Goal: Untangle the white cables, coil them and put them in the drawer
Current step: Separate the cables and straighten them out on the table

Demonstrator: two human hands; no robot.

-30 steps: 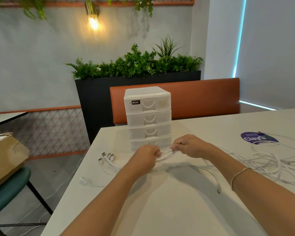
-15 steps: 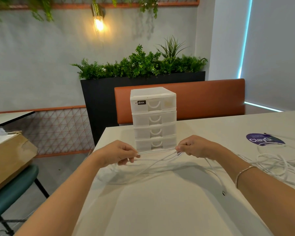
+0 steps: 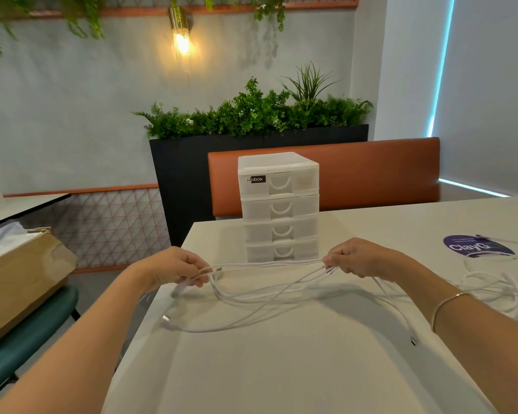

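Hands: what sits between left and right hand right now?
Head view: white cables stretched between the left hand and right hand, slack loops sagging onto the table; the drawer unit stands behind.

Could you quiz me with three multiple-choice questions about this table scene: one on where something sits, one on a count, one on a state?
1. Where does the white translucent plastic drawer unit stand?
A. On the white table's far edge, before the orange bench
B. On the teal chair
C. On the floor

2. How many drawers does it have?
A. Two
B. Four
C. Six

3. What state are the drawers in?
A. All shut
B. Top one open
C. All removed

Answers:
1 A: it stands on the table, behind the stretched white cables.
2 B: four curved handles are stacked.
3 A: every front sits flush, while the left hand and right hand hold cables.
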